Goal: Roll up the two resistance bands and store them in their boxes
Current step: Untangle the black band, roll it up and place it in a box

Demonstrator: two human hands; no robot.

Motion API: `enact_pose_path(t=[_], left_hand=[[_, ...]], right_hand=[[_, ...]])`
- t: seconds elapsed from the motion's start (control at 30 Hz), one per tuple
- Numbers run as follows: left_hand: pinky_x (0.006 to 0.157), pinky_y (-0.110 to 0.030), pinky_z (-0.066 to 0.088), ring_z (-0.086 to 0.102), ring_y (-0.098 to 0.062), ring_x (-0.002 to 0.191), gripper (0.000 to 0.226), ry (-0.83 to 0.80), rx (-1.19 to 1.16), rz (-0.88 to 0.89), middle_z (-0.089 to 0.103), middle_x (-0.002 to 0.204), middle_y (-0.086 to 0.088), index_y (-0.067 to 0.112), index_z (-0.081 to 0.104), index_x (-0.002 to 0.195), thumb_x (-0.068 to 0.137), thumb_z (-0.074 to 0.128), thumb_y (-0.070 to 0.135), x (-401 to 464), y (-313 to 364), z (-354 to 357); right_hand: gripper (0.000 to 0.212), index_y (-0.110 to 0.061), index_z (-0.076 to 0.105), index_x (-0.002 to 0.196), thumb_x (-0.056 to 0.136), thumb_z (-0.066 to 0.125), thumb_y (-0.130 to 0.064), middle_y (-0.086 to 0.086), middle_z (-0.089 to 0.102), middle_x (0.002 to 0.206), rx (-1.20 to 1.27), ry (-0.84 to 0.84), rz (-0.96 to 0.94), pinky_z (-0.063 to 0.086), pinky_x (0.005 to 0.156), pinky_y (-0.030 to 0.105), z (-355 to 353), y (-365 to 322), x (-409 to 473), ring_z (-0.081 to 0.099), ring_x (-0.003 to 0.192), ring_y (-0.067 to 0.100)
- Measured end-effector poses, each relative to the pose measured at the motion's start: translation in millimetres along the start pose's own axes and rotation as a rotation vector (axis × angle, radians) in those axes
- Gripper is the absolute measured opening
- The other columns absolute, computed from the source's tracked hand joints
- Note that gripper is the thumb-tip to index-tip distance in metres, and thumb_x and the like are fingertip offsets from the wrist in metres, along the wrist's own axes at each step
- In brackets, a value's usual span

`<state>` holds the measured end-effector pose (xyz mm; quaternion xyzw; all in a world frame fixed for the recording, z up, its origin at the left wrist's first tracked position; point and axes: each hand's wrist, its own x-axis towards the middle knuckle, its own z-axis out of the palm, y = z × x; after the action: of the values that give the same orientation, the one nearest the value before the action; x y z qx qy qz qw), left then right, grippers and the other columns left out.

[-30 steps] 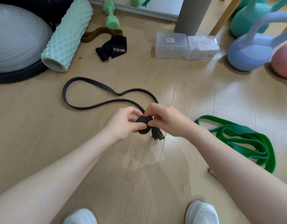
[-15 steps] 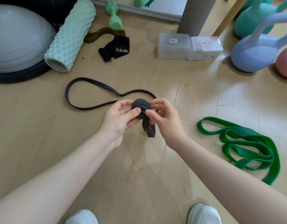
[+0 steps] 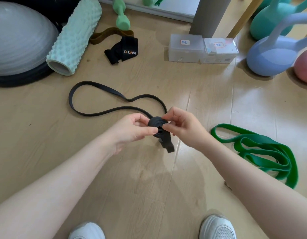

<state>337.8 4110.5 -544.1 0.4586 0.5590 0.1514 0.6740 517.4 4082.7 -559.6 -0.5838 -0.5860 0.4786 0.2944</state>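
Your left hand pinches the small coil of the black band between thumb and fingers, and your right hand pinches its other side, both held above the middle of the floor. A short tail hangs below the coil, and most of the band trails in a long loop across the floor toward the left. The coil looks loose and off-centre, so it could telescope or spring open if either pinch slackens. A twist in that loop may wind in and bulk up the roll. The two clear boxes stand side by side near the far edge, well apart from you. The green band lies unrolled by the right edge.
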Motion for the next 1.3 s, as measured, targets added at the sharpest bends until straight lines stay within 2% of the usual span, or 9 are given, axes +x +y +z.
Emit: enact_pose_path(t=[0.2,0.33,0.53,0.63,0.8,1.0,1.1,1.17,1.3], left_hand=[[0.081,-0.027,0.053,0.067,-0.017,0.090,0.015,0.019,0.148,0.041,0.071,0.092,-0.007,0.014,0.065,0.093,0.080,0.070,0.009,-1,-10,13],[0.087,-0.037,0.055,0.069,-0.024,0.091,0.007,0.078,0.154,0.064,0.071,0.090,-0.013,0.013,0.067,0.086,0.081,0.069,0.008,1,-10,15],[0.079,-0.041,0.053,0.066,-0.018,0.080,0.010,0.233,0.585,0.389,0.070,0.084,-0.003,0.015,0.067,0.094,0.086,0.062,0.018,5,-8,22],[0.082,-0.040,0.054,0.067,-0.018,0.083,0.013,0.262,0.479,0.388,0.071,0.088,-0.004,0.013,0.067,0.097,0.085,0.062,0.014,6,-3,21],[0.092,-0.041,0.051,0.067,-0.015,0.092,0.024,0.048,0.382,0.240,0.072,0.095,0.001,0.018,0.068,0.103,0.080,0.070,0.020,0,4,14],[0.086,-0.043,0.052,0.067,-0.020,0.087,0.017,0.135,0.447,0.476,0.072,0.090,-0.002,0.019,0.068,0.095,0.079,0.069,0.014,-15,38,7],[0.086,-0.035,0.052,0.066,-0.018,0.088,0.020,0.142,0.528,0.637,0.071,0.092,-0.002,0.015,0.068,0.100,0.080,0.068,0.013,-26,65,2],[0.084,-0.019,0.050,0.065,-0.010,0.089,0.022,0.137,0.579,0.725,0.070,0.095,0.000,0.013,0.068,0.105,0.083,0.066,0.008,-33,83,-2],[0.080,-0.006,0.047,0.062,0.004,0.090,0.028,0.145,0.510,0.765,0.067,0.097,0.004,0.013,0.065,0.111,0.085,0.063,0.004,-44,109,-7]], right_hand=[[0.009,-0.011,0.061,0.095,0.086,0.062,-0.010,0.011,0.059,0.069,-0.338,-0.153,-0.086,0.036,0.056,0.015,-5,3,0,0.046,0.057,0.010],[0.011,-0.010,0.060,0.097,0.086,0.062,-0.010,0.012,0.060,0.068,-0.304,-0.152,-0.072,0.037,0.056,0.014,-1,7,-3,0.046,0.055,0.008],[0.013,-0.013,0.055,0.096,0.086,0.060,-0.007,-0.012,0.059,0.084,-0.157,-0.020,-0.042,0.043,0.065,0.019,5,8,0,0.054,0.070,0.012],[0.017,-0.020,0.053,0.091,0.085,0.062,-0.007,-0.008,0.062,0.087,-0.083,0.025,-0.020,0.047,0.069,0.028,4,7,1,0.058,0.072,0.016],[0.032,-0.032,0.047,0.078,0.078,0.071,-0.010,-0.011,0.055,0.068,-0.106,0.005,0.020,0.044,0.063,0.025,-7,-2,-4,0.049,0.059,0.008],[0.031,-0.025,0.054,0.083,0.074,0.074,-0.004,-0.006,0.062,0.078,0.079,0.045,-0.008,0.048,0.065,0.025,-24,-31,2,0.053,0.062,0.011],[0.031,-0.026,0.058,0.097,0.078,0.070,-0.004,-0.007,0.063,0.086,0.071,-0.081,-0.033,0.047,0.072,0.026,-41,-44,4,0.051,0.069,0.011],[0.024,-0.019,0.064,0.100,0.081,0.068,-0.005,0.000,0.065,0.084,-0.018,-0.135,-0.047,0.048,0.077,0.029,-53,-53,7,0.054,0.076,0.013],[0.013,-0.018,0.067,0.090,0.079,0.070,-0.012,-0.005,0.056,0.069,-0.154,-0.004,-0.138,0.042,0.070,0.030,-72,-77,11,0.046,0.065,0.011]])
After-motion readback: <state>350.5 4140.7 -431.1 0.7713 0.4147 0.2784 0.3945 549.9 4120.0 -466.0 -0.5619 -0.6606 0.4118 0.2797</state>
